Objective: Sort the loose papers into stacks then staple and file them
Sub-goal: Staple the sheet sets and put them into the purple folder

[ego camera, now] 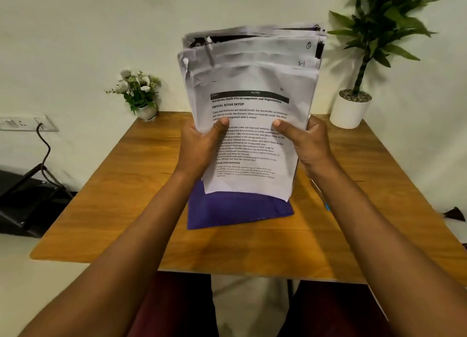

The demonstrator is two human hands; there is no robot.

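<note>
I hold a thick stack of printed papers (250, 109) upright in the middle of the frame, above the wooden surface (121, 200). My left hand (202, 144) grips its lower left edge and my right hand (309, 142) grips its lower right edge. Both thumbs press on the front sheet, while the fingers wrapped behind the stack are hidden by the paper. The sheets stand uneven, stepped one above another at the top, with some creased corners at the upper left. The front sheet shows a black header bar and the heading "INITIAL SCENE SETUP", and handwritten marks sit near the upper right corners.

A purple folder (237, 211) shows just below the stack's bottom edge; I cannot tell whether it lies on the surface or is held with the papers.

At the back left of the surface stands a small pot of white flowers (140, 94). At the upper right is a taller green plant (374, 33) in a white pot. On the left edge of the frame a black cable (45, 147) hangs from a wall socket (22, 123).
</note>
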